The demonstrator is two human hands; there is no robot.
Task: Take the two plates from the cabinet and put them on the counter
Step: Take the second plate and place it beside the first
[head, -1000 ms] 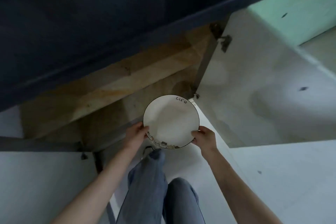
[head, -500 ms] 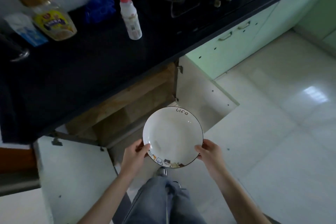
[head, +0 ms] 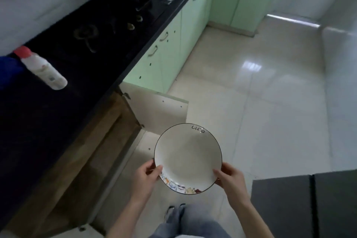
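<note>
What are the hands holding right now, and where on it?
Plate, gripped at its rim: left hand on its left edge, right hand on its right edge.

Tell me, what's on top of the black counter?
A white bottle with a red cap stands on the counter, with something blue beside it. Further along, dark stove burners show. The far end is too dark and blurry to tell.

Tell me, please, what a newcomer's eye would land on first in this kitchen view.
First, the white plate with a dark rim and small colourful drawings along its near edge, held level over the pale floor by the left hand and the right hand. Next, the open cabinet under the black counter on the left, and the red-capped white bottle on that counter.
</note>
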